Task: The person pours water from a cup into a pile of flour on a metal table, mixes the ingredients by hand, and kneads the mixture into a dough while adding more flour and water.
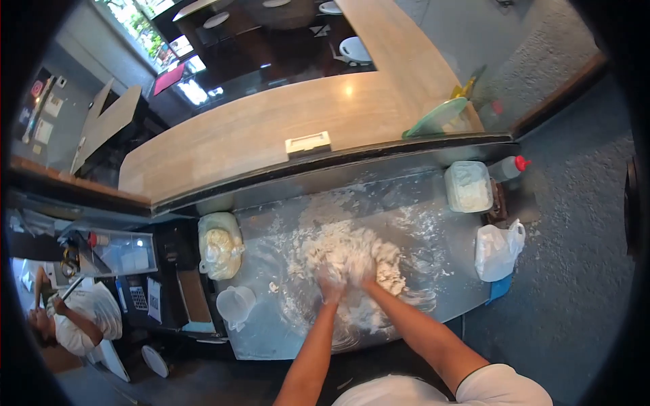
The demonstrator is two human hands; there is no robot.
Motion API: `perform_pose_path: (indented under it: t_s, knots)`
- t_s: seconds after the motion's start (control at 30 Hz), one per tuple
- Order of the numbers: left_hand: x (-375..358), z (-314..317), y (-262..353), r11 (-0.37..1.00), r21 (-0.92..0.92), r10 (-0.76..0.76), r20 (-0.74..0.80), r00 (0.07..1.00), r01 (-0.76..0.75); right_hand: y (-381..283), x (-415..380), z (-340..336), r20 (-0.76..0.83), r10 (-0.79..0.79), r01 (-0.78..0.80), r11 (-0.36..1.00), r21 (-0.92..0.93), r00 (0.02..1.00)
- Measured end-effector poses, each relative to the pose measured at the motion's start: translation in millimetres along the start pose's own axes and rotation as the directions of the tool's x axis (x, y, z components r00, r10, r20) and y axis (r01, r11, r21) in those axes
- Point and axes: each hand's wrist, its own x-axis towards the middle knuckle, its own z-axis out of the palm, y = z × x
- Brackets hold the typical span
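A loose, shaggy mass of floury dough (349, 247) lies in the middle of the metal table (264, 338). Both of my hands are in it at its near side. My left hand (330, 284) touches the dough on the left, and my right hand (363, 272) is pressed in just beside it. Flour and motion blur cover the fingers of both hands, so their shape is not clear. Loose flour is spread over the metal around the dough.
A bag of pale dough (221, 246) and a clear jug (235, 304) stand at left. At right are a flour tub (469, 187), a red-capped bottle (508, 168) and a white plastic bag (499, 252). Another person (84, 318) is at far left.
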Motion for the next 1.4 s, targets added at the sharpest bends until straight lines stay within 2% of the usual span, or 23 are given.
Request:
perform_pose_path:
  t_s: [0.03,0.07,0.1,0.17,0.27,0.37,0.4,0.43,0.57,0.6,0.63,0.67,0.7,0.73,0.83,0.9,1.0,1.07,1.17,1.2,1.27,1.3,1.4]
  knots:
    - [11.8,5.9,8.4,1.000,-0.020,0.003,0.001,1.000,-0.003,-10.6,5.0,-26.2,0.111,0.149,-0.182,0.887,0.424,0.983]
    - [31.4,6.9,14.5,0.986,-0.051,-0.150,0.112,0.982,0.156,-24.9,9.7,-58.3,0.271,0.225,-0.352,0.572,0.741,0.936]
    - [46.1,5.3,20.1,0.948,-0.053,-0.293,0.229,0.928,0.313,-32.2,0.9,-85.7,0.283,0.220,-0.358,0.598,0.716,0.933]
    - [69.5,9.1,30.4,0.941,0.067,-0.337,0.190,0.922,0.331,-23.8,-23.8,-138.3,0.196,0.154,-0.233,0.839,0.492,0.968]
    - [88.7,13.3,23.1,0.894,0.228,-0.423,0.150,0.894,0.385,12.9,-54.0,-192.9,0.068,0.070,-0.078,0.989,0.126,0.995]
    - [96.1,19.3,-11.7,0.945,0.211,-0.283,0.148,0.948,0.250,35.9,-28.0,-171.1,-0.022,0.048,-0.049,0.999,-0.011,0.999]
    - [101.8,25.2,-22.7,0.979,0.169,-0.134,0.137,0.982,0.110,14.1,11.5,-166.4,-0.100,0.072,-0.068,0.997,0.042,0.992]
    - [104.4,27.4,-33.6,0.990,0.133,0.018,0.123,0.992,-0.034,39.4,-0.2,-100.2,0.003,0.295,-0.273,0.880,0.388,0.955]
    - [128.9,49.2,-49.4,0.933,0.258,0.271,-0.045,0.962,-0.251,12.9,58.9,-27.2,0.152,0.323,-0.336,0.654,0.678,0.934]
    - [166.2,21.9,-6.0,0.991,0.113,0.037,0.240,0.970,-0.066,9.0,76.1,-28.4,0.213,0.317,-0.355,0.505,0.787,0.924]
    - [188.4,-7.8,29.6,0.987,0.027,-0.146,0.530,0.835,0.156,5.8,90.0,-39.0,0.271,0.302,-0.371,0.353,0.859,0.914]
    - [185.3,-30.9,53.0,0.987,0.023,-0.146,0.524,0.839,0.157,2.5,105.9,-50.4,0.319,0.278,-0.386,0.234,0.892,0.906]
    - [175.3,-49.5,77.3,0.987,0.141,-0.007,0.533,0.846,-0.081,-1.7,111.6,-61.0,0.350,0.256,-0.402,0.191,0.896,0.901]
    - [164.0,-60.6,95.5,0.916,0.252,0.125,0.559,0.820,-0.312,-5.6,114.7,-72.5,0.374,0.229,-0.417,0.181,0.891,0.899]
    - [76.3,-65.7,111.7,0.913,0.297,0.168,0.355,0.920,-0.281,-25.3,93.6,-98.8,0.379,0.148,-0.406,0.387,0.828,0.914]
    - [20.8,-62.5,106.8,0.888,0.426,0.006,0.364,0.931,-0.172,-37.7,51.5,-108.6,0.343,0.099,-0.320,0.656,0.683,0.934]
    - [-44.2,-58.0,73.0,0.963,0.191,0.137,0.269,0.953,-0.192,-47.1,-20.0,-114.3,0.299,0.090,-0.230,0.850,0.475,0.950]
    - [-67.7,-60.2,62.1,0.980,0.183,-0.014,0.470,0.883,-0.082,-46.2,-51.5,-110.6,0.283,0.139,-0.261,0.851,0.455,0.949]
    - [-102.2,-43.7,32.8,0.978,0.196,-0.035,0.516,0.856,-0.078,-36.0,-47.1,-77.3,0.280,0.233,-0.353,0.769,0.533,0.931]
    - [-95.9,-45.4,35.8,0.978,0.199,-0.047,0.515,0.856,-0.066,-31.1,-35.9,-60.8,0.284,0.255,-0.377,0.726,0.575,0.924]
    - [-81.6,-53.9,43.9,0.999,0.033,0.008,0.219,0.976,-0.015,-17.9,-2.0,-22.9,0.288,0.285,-0.405,0.643,0.650,0.914]
    - [-82.7,-65.8,50.4,0.996,0.008,-0.079,0.436,0.896,0.084,-10.7,13.3,-7.0,0.290,0.293,-0.412,0.617,0.671,0.911]
    - [-68.4,-83.5,63.6,0.993,-0.109,-0.003,0.424,0.906,0.055,32.8,65.7,45.3,0.197,0.304,-0.343,0.569,0.747,0.932]
